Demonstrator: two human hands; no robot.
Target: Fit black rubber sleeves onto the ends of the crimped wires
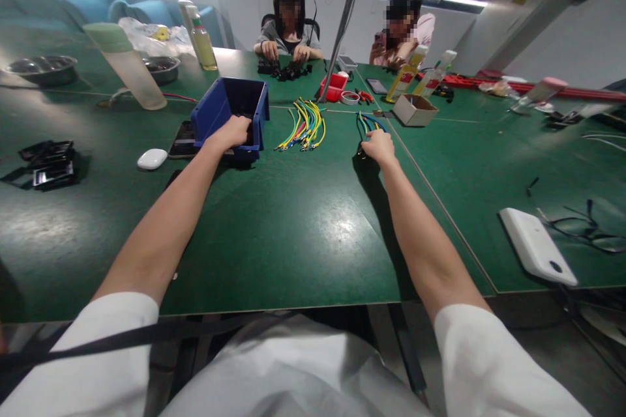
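Note:
My left hand (235, 131) reaches over the low front of a blue plastic parts bin (208, 107). Its fingertips are hidden inside, so what they touch does not show. Farther right, my right hand (379, 144) is closed on a small bundle of wires (364, 124), mostly blue and green, lying on the green table (293, 228). Small ring terminals stick out below its fingers. Between both hands lies a loose pile of yellow, green, blue and red wires (307, 125) with metal ring terminals at their near ends.
A phone (184, 141) and a white case (152, 159) lie left of the bin. A small cardboard box (414, 111) and a red container (334, 86) stand behind my right hand. A metal pole (345, 19) rises mid-table. Two people sit opposite.

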